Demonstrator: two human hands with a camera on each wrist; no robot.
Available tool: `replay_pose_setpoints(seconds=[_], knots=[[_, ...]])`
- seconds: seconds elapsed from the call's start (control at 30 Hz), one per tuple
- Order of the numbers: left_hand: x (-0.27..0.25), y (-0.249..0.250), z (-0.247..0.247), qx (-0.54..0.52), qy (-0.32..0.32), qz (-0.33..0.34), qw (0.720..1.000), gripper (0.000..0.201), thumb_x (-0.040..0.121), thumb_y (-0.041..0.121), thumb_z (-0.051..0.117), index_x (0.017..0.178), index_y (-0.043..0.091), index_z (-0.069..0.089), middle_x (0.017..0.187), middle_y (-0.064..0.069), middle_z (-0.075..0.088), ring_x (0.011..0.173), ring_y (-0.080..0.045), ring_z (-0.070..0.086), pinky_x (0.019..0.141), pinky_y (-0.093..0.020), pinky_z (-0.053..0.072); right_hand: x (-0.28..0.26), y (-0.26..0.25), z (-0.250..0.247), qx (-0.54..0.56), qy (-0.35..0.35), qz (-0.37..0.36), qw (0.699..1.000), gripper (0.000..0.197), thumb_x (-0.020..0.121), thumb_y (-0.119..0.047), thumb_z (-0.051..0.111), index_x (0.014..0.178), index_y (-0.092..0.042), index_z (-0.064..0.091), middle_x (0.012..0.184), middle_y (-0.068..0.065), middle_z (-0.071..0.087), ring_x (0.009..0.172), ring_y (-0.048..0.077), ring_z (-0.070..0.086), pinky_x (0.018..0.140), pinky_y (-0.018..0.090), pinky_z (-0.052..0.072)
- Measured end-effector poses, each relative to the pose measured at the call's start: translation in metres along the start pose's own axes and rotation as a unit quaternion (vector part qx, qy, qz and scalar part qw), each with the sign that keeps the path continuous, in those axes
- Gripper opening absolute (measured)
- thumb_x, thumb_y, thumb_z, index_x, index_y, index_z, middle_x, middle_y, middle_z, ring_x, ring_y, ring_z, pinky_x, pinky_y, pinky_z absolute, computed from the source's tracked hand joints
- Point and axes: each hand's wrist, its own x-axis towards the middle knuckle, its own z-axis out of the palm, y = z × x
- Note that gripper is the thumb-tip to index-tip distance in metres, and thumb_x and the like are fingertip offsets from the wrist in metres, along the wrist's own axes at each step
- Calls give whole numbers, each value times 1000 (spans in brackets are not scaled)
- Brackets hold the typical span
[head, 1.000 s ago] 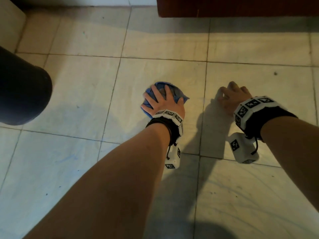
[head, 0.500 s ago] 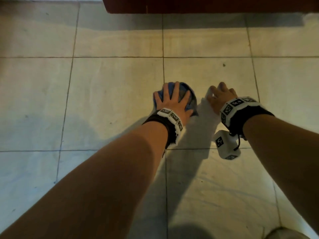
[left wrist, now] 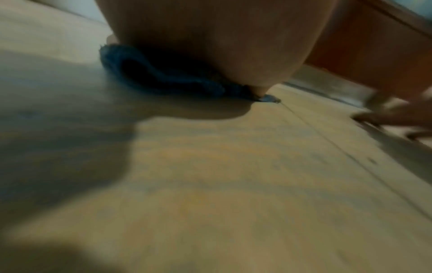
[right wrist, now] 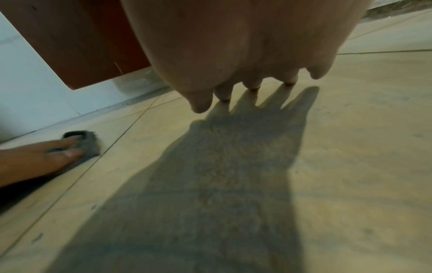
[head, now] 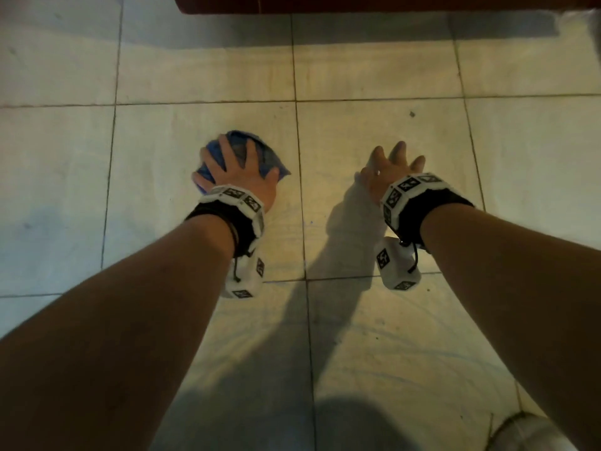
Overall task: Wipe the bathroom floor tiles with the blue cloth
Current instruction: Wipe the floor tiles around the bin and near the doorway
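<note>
My left hand lies flat on the bunched blue cloth with its fingers spread, pressing it onto a pale floor tile just left of a grout line. The left wrist view shows the cloth squashed under the palm. My right hand is over the neighbouring tile to the right, empty, with fingers stretched forward. In the right wrist view its fingertips are at or just above the floor, over their own shadow. The left hand and the cloth also show there, at the left.
A dark brown wooden panel runs along the far edge of the floor, with a white wall beside it. A small dark speck sits on the tile beyond my right hand. A pale rounded thing is at the near right corner.
My left hand slid the cloth right, onto the grout line, then back left of it. My right hand's fingers went from curled on the floor to stretched out.
</note>
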Motion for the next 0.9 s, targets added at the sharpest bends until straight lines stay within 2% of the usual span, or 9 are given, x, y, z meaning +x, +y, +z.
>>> replay_pose_setpoints(seconds=[0.1, 0.2, 0.27, 0.33, 0.47, 0.57, 0.7, 0.77, 0.9], knots=[[-16, 34, 10, 38, -9, 86, 996, 73, 99, 65, 23, 157, 35, -11, 161, -6, -31, 147, -43, -21, 114, -67, -3, 4, -4, -1, -36, -20, -15, 999, 66, 95, -58, 28, 153, -35, 8, 162, 2, -17, 145, 47, -14, 113, 67, 9], [-30, 64, 16, 68, -24, 159, 985, 72, 99, 65, 25, 157, 37, -10, 161, -4, -31, 146, -43, -24, 115, -68, -5, -3, -10, -9, -92, -27, -32, 995, 60, 99, -37, 42, 153, -33, 16, 162, 3, -14, 144, 49, -16, 110, 71, 10], [-32, 73, 16, 72, -26, 186, 980, 72, 99, 64, 27, 157, 38, -7, 161, -3, -30, 147, -41, -24, 115, -68, -5, -7, -12, -11, -149, -25, -58, 987, 58, 101, -22, 45, 153, -27, 19, 162, 3, -10, 144, 46, -17, 112, 70, 8], [-28, 72, 15, 76, -27, 193, 978, 71, 99, 65, 28, 157, 40, -5, 162, 0, -28, 148, -39, -23, 116, -66, -4, -12, -12, -15, -164, -27, -72, 984, 56, 103, -21, 44, 153, -26, 21, 162, 3, -10, 145, 45, -17, 113, 67, 7], [-12, 67, 0, 58, -42, 125, 990, 68, 99, 65, 23, 156, 42, -9, 162, 2, -29, 148, -37, -23, 117, -65, -2, -18, -3, -12, -58, -34, -49, 996, 60, 102, -44, 39, 154, -32, 10, 161, 5, -18, 144, 49, -14, 114, 65, 13], [-2, 70, -12, 12, -51, 39, 998, 68, 101, 62, 23, 156, 40, -11, 161, -1, -31, 148, -39, -22, 117, -65, 2, -25, 6, -8, -4, -18, -56, 998, 63, 101, -48, 39, 154, -33, 7, 161, 3, -17, 146, 45, -10, 115, 62, 14], [-1, 88, -15, -36, -61, -30, 997, 68, 102, 60, 23, 156, 39, -12, 160, -5, -32, 146, -43, -24, 114, -69, 1, -28, 10, 0, 40, -12, -61, 997, 64, 99, -57, 33, 153, -34, 8, 163, -1, -14, 147, 41, -9, 116, 61, 12], [-5, 97, -12, -42, -63, -43, 996, 70, 101, 61, 23, 156, 37, -13, 160, -5, -32, 146, -43, -24, 116, -68, 2, -28, 10, 1, 34, -19, -59, 997, 66, 98, -60, 33, 153, -34, 8, 162, -1, -15, 147, 41, -9, 116, 61, 12], [-12, 95, -5, -11, -47, -11, 999, 75, 99, 65, 22, 156, 33, -14, 161, -7, -31, 147, -43, -22, 116, -66, 3, -27, 13, -4, 19, -34, -76, 996, 64, 100, -57, 32, 154, -32, 8, 162, 2, -16, 146, 43, -9, 116, 61, 13]])
